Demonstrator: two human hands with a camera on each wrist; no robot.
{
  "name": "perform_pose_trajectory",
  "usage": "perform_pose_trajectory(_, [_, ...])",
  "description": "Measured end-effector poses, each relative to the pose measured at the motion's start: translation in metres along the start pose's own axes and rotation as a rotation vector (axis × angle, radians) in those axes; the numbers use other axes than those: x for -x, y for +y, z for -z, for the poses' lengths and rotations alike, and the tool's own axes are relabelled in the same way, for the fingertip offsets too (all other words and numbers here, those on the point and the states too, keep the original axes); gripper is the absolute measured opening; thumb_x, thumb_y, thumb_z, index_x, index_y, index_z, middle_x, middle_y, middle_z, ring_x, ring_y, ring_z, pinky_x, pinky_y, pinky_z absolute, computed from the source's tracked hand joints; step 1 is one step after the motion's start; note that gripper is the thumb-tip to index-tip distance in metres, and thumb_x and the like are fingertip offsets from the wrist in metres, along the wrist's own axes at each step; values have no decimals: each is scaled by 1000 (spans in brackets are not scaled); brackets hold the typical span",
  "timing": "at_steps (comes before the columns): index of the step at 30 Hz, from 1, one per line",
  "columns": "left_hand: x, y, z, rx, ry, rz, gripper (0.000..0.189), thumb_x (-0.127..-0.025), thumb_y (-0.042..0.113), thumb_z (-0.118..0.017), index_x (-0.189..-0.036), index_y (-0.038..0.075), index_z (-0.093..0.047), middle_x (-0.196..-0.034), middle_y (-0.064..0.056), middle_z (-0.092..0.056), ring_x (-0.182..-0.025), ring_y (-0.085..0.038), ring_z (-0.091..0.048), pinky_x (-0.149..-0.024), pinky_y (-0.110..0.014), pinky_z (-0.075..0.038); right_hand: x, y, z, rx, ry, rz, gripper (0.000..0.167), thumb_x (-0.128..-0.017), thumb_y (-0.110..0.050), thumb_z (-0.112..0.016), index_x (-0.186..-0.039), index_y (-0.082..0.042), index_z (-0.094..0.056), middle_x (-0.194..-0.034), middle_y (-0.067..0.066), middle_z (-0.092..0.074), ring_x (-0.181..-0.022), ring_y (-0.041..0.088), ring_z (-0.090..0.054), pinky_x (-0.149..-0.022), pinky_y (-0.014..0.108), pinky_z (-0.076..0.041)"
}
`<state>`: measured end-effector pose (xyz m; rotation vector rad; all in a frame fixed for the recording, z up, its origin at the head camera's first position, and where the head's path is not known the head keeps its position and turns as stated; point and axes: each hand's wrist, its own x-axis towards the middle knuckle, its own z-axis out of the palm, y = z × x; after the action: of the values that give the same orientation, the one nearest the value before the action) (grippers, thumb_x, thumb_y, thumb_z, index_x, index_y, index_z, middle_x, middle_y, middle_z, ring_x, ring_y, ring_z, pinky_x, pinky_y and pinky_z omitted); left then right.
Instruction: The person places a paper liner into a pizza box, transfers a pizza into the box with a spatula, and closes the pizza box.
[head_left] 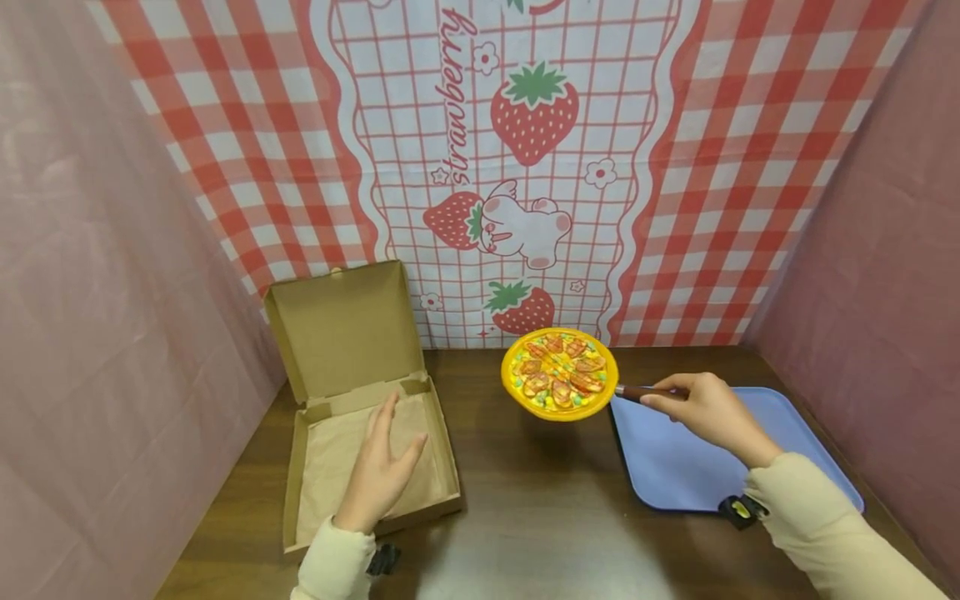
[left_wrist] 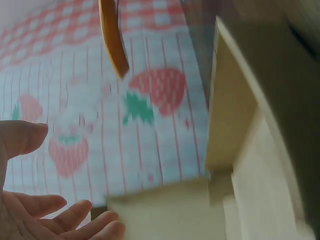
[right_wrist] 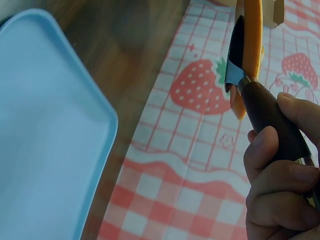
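My right hand [head_left: 711, 417] grips the dark brown handle of a pizza server [right_wrist: 270, 117], fingers curled round it. On the server's metal blade lies a round toy-like pizza [head_left: 558, 373] with a yellow crust and reddish toppings. It is held up above the table, between the box and the tray, and hides most of the blade in the head view. My left hand [head_left: 375, 475] hovers over an open cardboard pizza box [head_left: 343, 337], fingers spread and holding nothing. Brown paper [head_left: 322, 467] lines the box, and its lid stands up at the back.
A blue tray [head_left: 678, 471] lies on the right of the dark wooden table [head_left: 517, 517], under my right hand. Behind the table hangs a red-and-white checked cloth [head_left: 675, 275] with strawberries. Pink curtains [head_left: 112, 333] close off both sides.
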<state>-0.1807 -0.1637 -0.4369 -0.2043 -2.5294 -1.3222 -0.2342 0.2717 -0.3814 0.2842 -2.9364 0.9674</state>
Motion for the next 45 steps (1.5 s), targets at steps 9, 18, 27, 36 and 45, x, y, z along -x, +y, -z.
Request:
perform_pose_trajectory(9, [17,-30,50,-110,103,159,81,-97,29,-60,-158,9,-10,-160,-25,-18,-143,-50,-25,-112,-69,-26,-12,-26,-14,-18,-7,70,40,-87,-41,-73,-104,-4,-74,-83,3,-73,-65,14,-57,-54,27,-48])
perform_pose_trajectory(18, [31,-71,82,-151,207,304,82,-97,29,-60,-156,0,-11,-156,-32,-20,-140,-55,-26,-111,-69,-27,-27,-54,-32,-35,-41,139,37,-87,-39,-73,-104,-6,-75,-90,6,-75,-66,12,-59,-58,27,-49])
perform_pose_trajectory(27, [39,-102,90,-93,236,412,78,-98,30,-55,-154,-4,-14,-154,-37,-20,-140,-57,-22,-113,-69,-22,-43,-77,-55,-52,-50,191,31,-86,-35,-75,-99,-7,-76,-85,4,-75,-63,10,-56,-59,26,-48])
perform_pose_trajectory(36, [44,-122,85,-28,253,466,64,-102,22,-49,-153,-5,-19,-151,-35,-31,-134,-54,-38,-109,-59,-37,-53,-95,-78,-64,-75,258,30,-85,-33,-75,-99,-7,-76,-90,3,-76,-66,9,-57,-63,26,-50])
perform_pose_trajectory(45, [45,-131,78,-19,211,484,54,-104,18,-40,-148,-9,-28,-147,-34,-37,-132,-49,-44,-111,-55,-35,-59,-111,-97,-71,-90,267,28,-84,-33,-76,-97,-9,-77,-90,2,-76,-64,8,-54,-64,25,-49])
